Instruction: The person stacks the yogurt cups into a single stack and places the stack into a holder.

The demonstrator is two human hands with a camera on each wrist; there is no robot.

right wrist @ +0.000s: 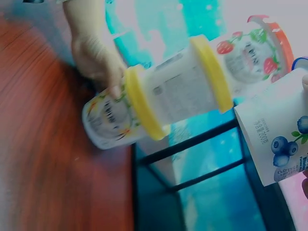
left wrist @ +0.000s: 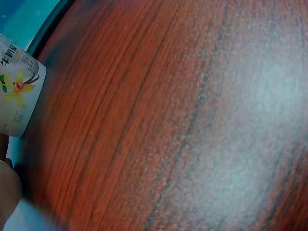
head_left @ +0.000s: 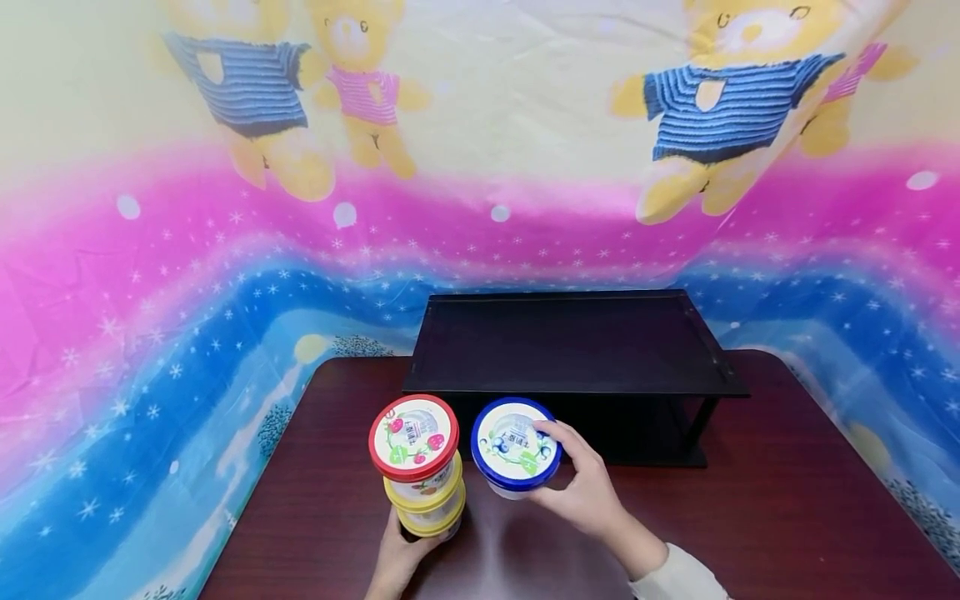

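Note:
My left hand (head_left: 401, 552) grips the lowest of three stacked yogurt cups. That bottom cup (right wrist: 109, 120) has a yellow lid, and so does the middle cup (right wrist: 180, 86). On top sits a strawberry yogurt cup (head_left: 412, 437) with a red lid. Whether the stack touches the table, I cannot tell. To its right, my right hand (head_left: 588, 492) holds a blueberry yogurt cup (head_left: 516, 442) with a blue lid, fingers on the lid's edge and thumb lower on the near side. The left wrist view shows only part of a flower-printed cup (left wrist: 19, 96) at its edge.
A black two-level shelf (head_left: 570, 342) stands on the dark red wooden table (head_left: 315, 500), just behind the cups. A bear-printed cloth (head_left: 495, 192) surrounds the back and sides of the table.

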